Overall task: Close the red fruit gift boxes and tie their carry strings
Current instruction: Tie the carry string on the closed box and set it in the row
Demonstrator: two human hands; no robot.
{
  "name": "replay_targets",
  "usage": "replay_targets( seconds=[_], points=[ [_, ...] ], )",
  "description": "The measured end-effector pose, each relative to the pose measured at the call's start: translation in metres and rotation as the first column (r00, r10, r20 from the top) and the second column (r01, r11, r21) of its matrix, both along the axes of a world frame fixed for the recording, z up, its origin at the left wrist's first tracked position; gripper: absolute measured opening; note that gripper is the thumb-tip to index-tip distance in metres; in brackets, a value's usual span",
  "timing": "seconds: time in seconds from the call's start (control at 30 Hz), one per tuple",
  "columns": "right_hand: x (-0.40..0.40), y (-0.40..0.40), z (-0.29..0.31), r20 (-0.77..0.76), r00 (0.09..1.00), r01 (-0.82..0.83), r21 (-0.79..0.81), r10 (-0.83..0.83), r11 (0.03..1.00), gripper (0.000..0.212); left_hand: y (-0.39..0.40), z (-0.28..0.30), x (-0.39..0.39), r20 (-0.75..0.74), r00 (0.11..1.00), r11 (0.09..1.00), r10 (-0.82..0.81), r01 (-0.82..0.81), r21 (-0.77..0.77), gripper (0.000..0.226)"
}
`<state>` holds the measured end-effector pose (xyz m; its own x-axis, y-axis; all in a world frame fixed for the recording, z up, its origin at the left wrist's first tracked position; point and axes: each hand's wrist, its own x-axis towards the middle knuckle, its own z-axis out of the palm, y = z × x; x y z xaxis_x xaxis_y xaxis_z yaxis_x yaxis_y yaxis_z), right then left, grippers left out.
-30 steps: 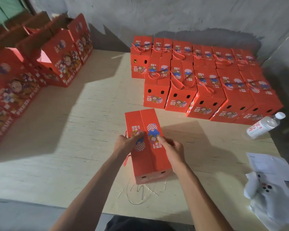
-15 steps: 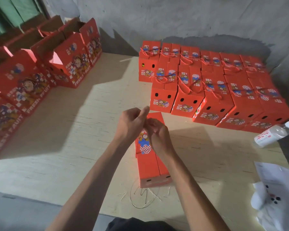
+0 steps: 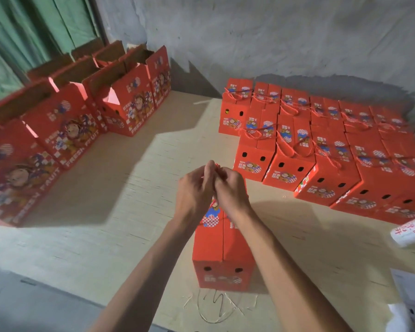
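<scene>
A person stands over a pale plywood table [image 3: 134,188] with a closed red fruit gift box [image 3: 222,248] directly below the head camera, its two top flaps meeting along a centre seam and two round holes showing in its near end. Above the box's far half, the left hand [image 3: 194,192] and right hand [image 3: 231,191] press together, fingers curled and pinching a red carry string [image 3: 216,166] that peeks out at the fingertips; the knot itself is hidden behind the fingers, so this box appears shut with its tying under way. To the right, against the grey wall, a block of finished boxes [image 3: 321,149] sits in tight rows, flaps down and red cords looped across their tops. To the left, a row of open boxes [image 3: 127,106] stands with flaps up, apparently still to be closed and strung; brown cardboard interiors show, but whether fruit lies inside cannot be told. By rough judgement most of the batch in view is done, with the smaller share left. A plastic bottle [image 3: 410,232] lies at the right edge, white papers [image 3: 410,291] near it, and pale string offcuts [image 3: 216,307] lie just in front of the box.
</scene>
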<state>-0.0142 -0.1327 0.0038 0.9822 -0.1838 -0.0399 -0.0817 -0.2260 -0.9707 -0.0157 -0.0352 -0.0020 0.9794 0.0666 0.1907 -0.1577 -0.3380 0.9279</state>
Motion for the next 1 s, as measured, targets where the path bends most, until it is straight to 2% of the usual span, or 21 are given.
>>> replay_targets(
  seconds=[0.13,0.2,0.27,0.33,0.47,0.57,0.63,0.77,1.0],
  points=[
    [0.024,0.004,0.012,-0.071,0.996,0.063,0.143,-0.053,0.988,0.017,0.006,0.004,0.02,0.084,0.985,0.988,0.152,-0.152,-0.01,0.043],
    [0.037,0.002,0.016,-0.12,0.989,0.116,0.249,-0.088,0.962,0.018,0.012,0.002,0.033,0.065,0.977,0.977,0.202,-0.206,0.05,0.042],
    [0.054,0.004,0.021,-0.135,0.988,0.119,0.33,-0.078,0.936,0.026,0.015,-0.006,0.043,-0.002,0.991,0.982,0.136,-0.135,0.132,0.04],
    [0.074,0.007,0.027,-0.133,0.989,0.107,0.342,-0.064,0.934,0.029,0.016,-0.015,0.051,-0.045,0.997,0.98,0.071,-0.061,0.189,0.034],
    [0.124,0.011,0.041,-0.104,0.993,0.095,0.331,-0.064,0.939,0.028,0.016,-0.025,0.077,0.0,0.997,0.96,0.073,-0.07,0.271,0.016],
    [0.168,0.009,0.051,-0.085,0.996,0.064,0.313,-0.039,0.948,0.028,0.013,-0.031,0.109,-0.007,0.997,0.867,0.082,-0.068,0.493,0.05],
    [0.198,0.007,0.054,-0.081,0.996,0.047,0.296,-0.024,0.954,0.026,0.012,-0.031,0.134,-0.01,0.997,0.836,0.082,-0.063,0.545,0.068],
    [0.258,-0.006,0.058,-0.089,0.995,0.07,0.272,-0.047,0.96,0.023,0.002,-0.033,0.199,-0.097,0.993,0.872,0.073,-0.017,0.488,0.085],
    [0.347,-0.039,0.044,-0.098,0.987,0.151,0.232,-0.131,0.961,0.03,-0.031,-0.051,0.311,-0.236,0.972,0.954,-0.014,0.084,0.289,0.087]
  ],
)
